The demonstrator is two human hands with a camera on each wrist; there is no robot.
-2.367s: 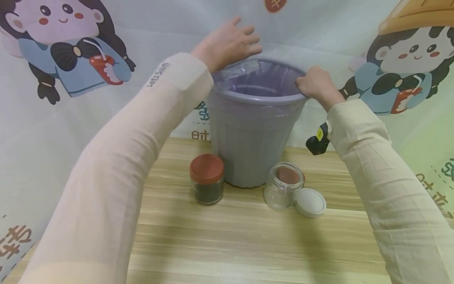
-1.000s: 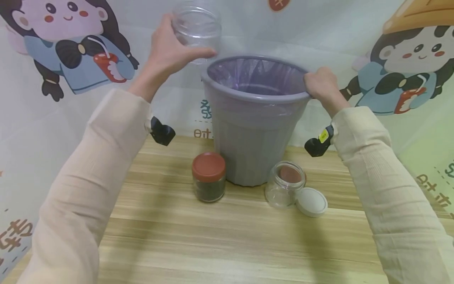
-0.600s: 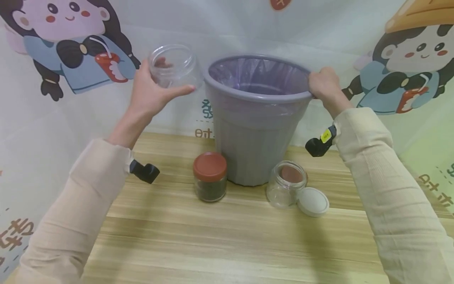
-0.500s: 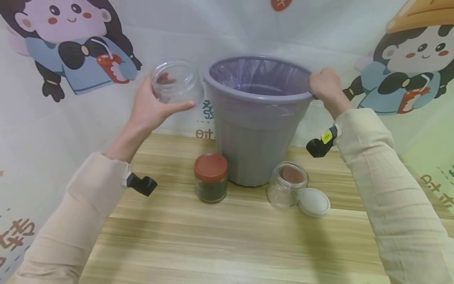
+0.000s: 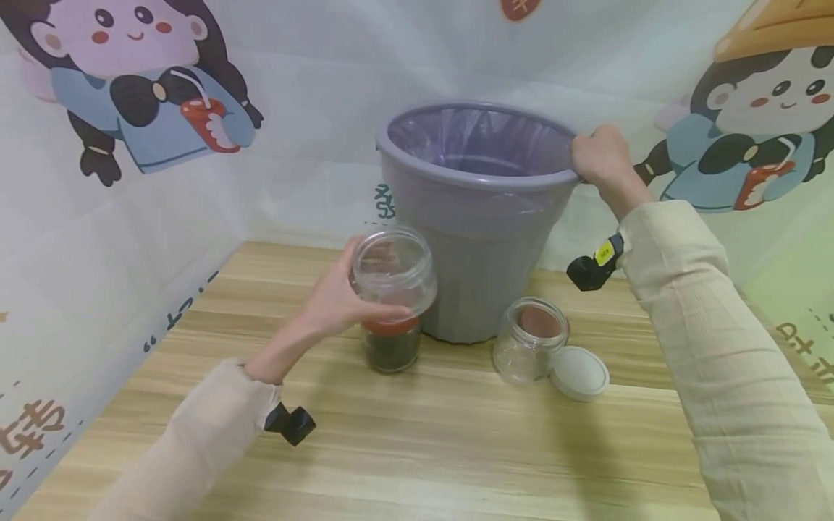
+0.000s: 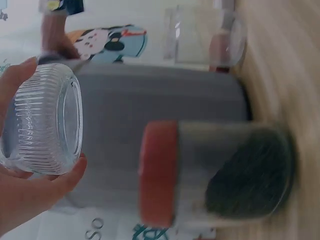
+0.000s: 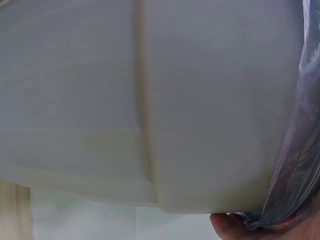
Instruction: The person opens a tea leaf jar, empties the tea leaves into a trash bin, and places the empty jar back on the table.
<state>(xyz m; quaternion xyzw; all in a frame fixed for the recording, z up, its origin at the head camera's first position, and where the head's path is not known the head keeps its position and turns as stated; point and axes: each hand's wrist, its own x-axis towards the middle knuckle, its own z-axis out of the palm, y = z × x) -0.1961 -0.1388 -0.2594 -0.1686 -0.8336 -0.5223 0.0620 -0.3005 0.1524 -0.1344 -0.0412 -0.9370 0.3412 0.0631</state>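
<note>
My left hand [image 5: 335, 300] holds a clear, lidless glass jar [image 5: 394, 269], its fingers and thumb around the side. In the head view that jar overlaps the red-lidded jar [image 5: 392, 352] with dark contents; the left wrist view shows a gap between the held jar [image 6: 47, 120] and the red lid [image 6: 157, 172]. My right hand [image 5: 606, 159] grips the right rim of a grey trash can [image 5: 478, 253], lined with a purple bag [image 5: 449, 137]. In the right wrist view, fingertips [image 7: 227, 225] show beside the bag's edge.
Another open glass jar [image 5: 521, 358] stands at the trash can's right foot, with a reddish disc [image 5: 538, 323] seen through it. A white lid [image 5: 580, 373] leans by that jar. Printed cloth [image 5: 313, 145] hangs behind the wooden table [image 5: 456, 449].
My left hand was over the trash can, then left of it with the clear jar raised. It has come down toward the red-lidded jar. My right hand stays on the rim.
</note>
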